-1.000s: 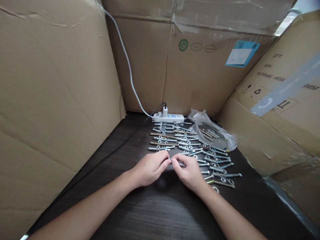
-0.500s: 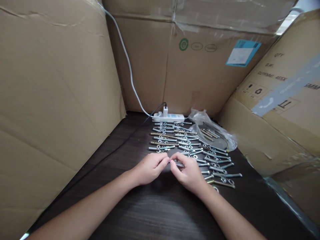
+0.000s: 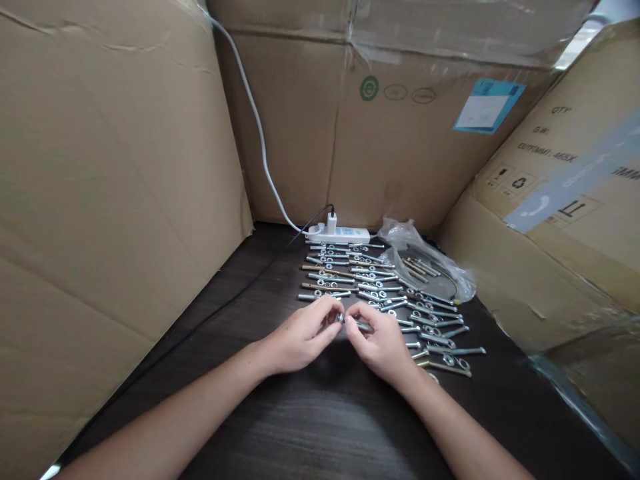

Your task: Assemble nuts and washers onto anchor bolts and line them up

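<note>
Item 1: small metal piece, one. Silvery, with a pale glint on its visible edge; mostly covered by fingertips, so its full outline cannot be told. Located above the counter, between the thumb and fingers of the left hand, which are closed on it.

Item 2: metal rod, one. Dull grey, slim, straight; partly hidden. Gripped in the right hand, its visible length lying slantwise under the curled fingers. The two hands are close together, fingertips nearly meeting.

Item 3: rows of bolts, many, with nuts and washers among them, laid out from 12 o'clock round to 4 o'clock of the hands. Finish chiefly bright silver; a few rods brassy, including a yellowish rod at 4 o'clock.

Item 4: clear plastic bag, crumpled, at 2 o'clock, with more rods lying at it.

Item 5: white power strip, at 12 o'clock, beyond the rows; white plug fitted.

Item 6: black cable, thin, running past at 9 o'clock.
</note>
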`<state>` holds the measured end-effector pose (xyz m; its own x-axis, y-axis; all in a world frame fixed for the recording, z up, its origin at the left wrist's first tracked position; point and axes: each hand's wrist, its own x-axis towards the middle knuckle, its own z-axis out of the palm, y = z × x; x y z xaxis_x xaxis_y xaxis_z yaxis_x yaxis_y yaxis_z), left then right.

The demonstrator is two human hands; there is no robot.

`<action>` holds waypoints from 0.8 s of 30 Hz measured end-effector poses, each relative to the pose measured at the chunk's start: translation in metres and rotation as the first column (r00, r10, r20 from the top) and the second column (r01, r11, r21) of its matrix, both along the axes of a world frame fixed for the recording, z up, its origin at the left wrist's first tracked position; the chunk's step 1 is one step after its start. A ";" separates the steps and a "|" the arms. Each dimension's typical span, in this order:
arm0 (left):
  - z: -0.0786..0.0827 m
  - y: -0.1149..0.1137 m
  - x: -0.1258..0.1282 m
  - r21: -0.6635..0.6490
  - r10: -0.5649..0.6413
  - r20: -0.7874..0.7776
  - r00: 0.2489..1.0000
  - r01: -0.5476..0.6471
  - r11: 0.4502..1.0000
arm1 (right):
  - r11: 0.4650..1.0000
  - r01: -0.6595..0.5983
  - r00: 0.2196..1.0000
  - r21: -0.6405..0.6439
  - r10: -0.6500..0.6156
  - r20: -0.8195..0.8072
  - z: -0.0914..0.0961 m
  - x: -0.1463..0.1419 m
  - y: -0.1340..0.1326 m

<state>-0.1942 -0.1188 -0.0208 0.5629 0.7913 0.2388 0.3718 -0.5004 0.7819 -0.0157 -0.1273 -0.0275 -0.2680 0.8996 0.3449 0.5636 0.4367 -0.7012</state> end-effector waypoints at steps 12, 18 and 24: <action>0.002 0.001 0.001 0.007 0.027 -0.064 0.998 -0.026 1.000 | 0.998 -0.061 0.998 -0.031 0.060 -0.032 0.001 0.000 -0.001; 0.003 -0.001 -0.001 0.027 0.092 -0.021 0.995 -0.092 0.995 | 0.996 -0.078 0.994 -0.039 0.075 -0.075 0.000 -0.001 -0.001; 0.002 0.002 0.001 0.056 0.052 -0.059 0.997 -0.048 0.997 | 0.997 -0.072 0.997 -0.023 0.071 -0.038 -0.002 -0.001 0.001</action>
